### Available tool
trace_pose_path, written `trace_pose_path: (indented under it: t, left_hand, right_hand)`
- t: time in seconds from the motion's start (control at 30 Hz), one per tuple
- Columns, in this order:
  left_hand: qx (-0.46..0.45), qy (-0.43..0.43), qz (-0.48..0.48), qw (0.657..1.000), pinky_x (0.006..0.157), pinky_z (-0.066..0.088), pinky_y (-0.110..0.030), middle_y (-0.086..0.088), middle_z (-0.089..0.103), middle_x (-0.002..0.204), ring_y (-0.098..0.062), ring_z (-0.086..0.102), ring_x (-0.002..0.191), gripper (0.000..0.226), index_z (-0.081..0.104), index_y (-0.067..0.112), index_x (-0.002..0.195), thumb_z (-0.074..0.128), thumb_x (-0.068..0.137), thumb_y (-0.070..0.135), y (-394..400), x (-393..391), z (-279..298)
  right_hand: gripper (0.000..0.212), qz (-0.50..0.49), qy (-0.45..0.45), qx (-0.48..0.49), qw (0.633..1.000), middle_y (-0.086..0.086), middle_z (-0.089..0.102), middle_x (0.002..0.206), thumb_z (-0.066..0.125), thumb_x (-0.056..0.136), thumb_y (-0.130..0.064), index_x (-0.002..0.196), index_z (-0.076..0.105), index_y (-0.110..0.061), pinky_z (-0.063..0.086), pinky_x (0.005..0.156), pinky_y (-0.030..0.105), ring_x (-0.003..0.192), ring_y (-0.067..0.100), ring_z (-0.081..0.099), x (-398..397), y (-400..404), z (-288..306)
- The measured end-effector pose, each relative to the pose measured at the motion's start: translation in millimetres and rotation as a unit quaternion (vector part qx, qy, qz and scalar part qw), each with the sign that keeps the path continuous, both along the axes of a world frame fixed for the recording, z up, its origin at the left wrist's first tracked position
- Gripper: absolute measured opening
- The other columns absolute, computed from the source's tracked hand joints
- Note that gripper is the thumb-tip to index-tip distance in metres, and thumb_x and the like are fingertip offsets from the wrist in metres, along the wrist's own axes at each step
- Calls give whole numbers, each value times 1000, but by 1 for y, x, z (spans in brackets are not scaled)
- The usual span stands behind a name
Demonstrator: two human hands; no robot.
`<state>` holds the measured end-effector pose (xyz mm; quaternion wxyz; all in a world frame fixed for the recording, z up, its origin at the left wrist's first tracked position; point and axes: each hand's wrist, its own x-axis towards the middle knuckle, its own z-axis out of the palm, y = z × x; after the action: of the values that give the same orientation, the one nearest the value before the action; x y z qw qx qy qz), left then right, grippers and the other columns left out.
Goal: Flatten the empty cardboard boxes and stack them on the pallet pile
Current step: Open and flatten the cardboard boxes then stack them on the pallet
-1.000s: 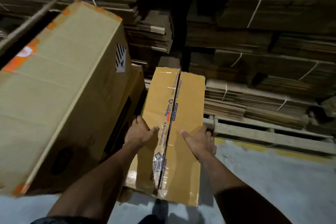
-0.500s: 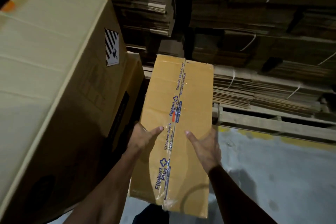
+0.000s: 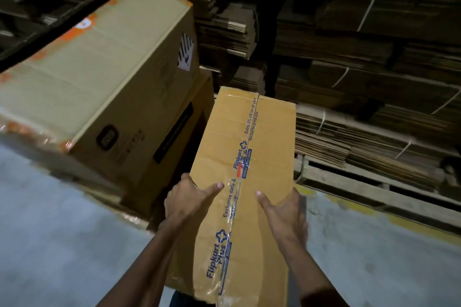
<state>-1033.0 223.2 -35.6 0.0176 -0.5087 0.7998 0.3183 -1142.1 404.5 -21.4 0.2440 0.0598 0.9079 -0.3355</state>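
Note:
A long tan cardboard box [image 3: 264,147], taped down its middle seam with printed clear tape, is held up in front of me, its far end pointing away. My left hand [image 3: 187,200] grips its left edge, thumb lying on the top face and fingers wrapped under the side. My right hand [image 3: 284,212] grips the right edge the same way, thumb on top. The box's underside is hidden. Behind it, a wooden pallet [image 3: 374,182] carries tied bundles of flattened cardboard [image 3: 349,142].
A large brown box [image 3: 99,77] with orange tape sits on another box [image 3: 184,132] close at my left. Tall stacks of strapped flat cardboard [image 3: 361,45] fill the background. Grey concrete floor [image 3: 374,257] with a yellow line lies at right and lower left.
Both hands have shifted from resting on top of the long box to gripping its two side edges, and the box has come up off the floor. My view has swung left.

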Motion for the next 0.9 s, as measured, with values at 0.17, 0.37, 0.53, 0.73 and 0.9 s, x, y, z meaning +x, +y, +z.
trace_pose_path:
  t: [0.17, 0.37, 0.53, 0.73, 0.9]
  left_hand:
    - [-17, -13, 30, 999, 82, 54, -42, -7, 64, 105, -31, 63, 96, 90, 50, 12, 112, 59, 65, 88, 65, 61, 19]
    - [30, -4, 37, 999, 75, 55, -36, 1, 66, 100, -20, 64, 87, 105, 55, 15, 107, 48, 47, 101, 118, 130, 44]
    - [47, 17, 45, 998, 80, 60, -40, 3, 72, 105, -19, 69, 89, 120, 63, 20, 120, 40, 40, 107, 137, 183, 44]
    - [49, 27, 68, 996, 82, 56, -35, -3, 69, 120, -26, 67, 103, 82, 56, 14, 131, 59, 76, 75, 174, 248, 56]
    - [28, 5, 108, 994, 77, 51, -35, -5, 66, 122, -26, 64, 103, 97, 51, 14, 130, 54, 66, 87, 198, 324, 49]
  right_hand:
    - [103, 49, 7, -24, 999, 14, 60, 132, 70, 71, -73, 150, 28, -22, 41, 100, 43, 123, 39, 54, 49, 61, 1]
    - [99, 72, -1, -17, 997, 17, 64, 125, 68, 74, -72, 148, 30, -18, 42, 92, 41, 118, 40, 57, 110, 112, 14]
    - [95, 78, -8, -24, 997, 17, 64, 123, 69, 74, -71, 144, 34, -18, 43, 90, 42, 117, 42, 57, 158, 135, 17]
    - [94, 110, 4, -22, 994, 16, 63, 123, 69, 74, -72, 144, 35, -18, 40, 83, 39, 116, 39, 57, 219, 156, 23]
    - [92, 137, 2, -26, 990, 15, 62, 124, 69, 73, -72, 142, 34, -20, 37, 85, 40, 118, 40, 55, 284, 172, 27]
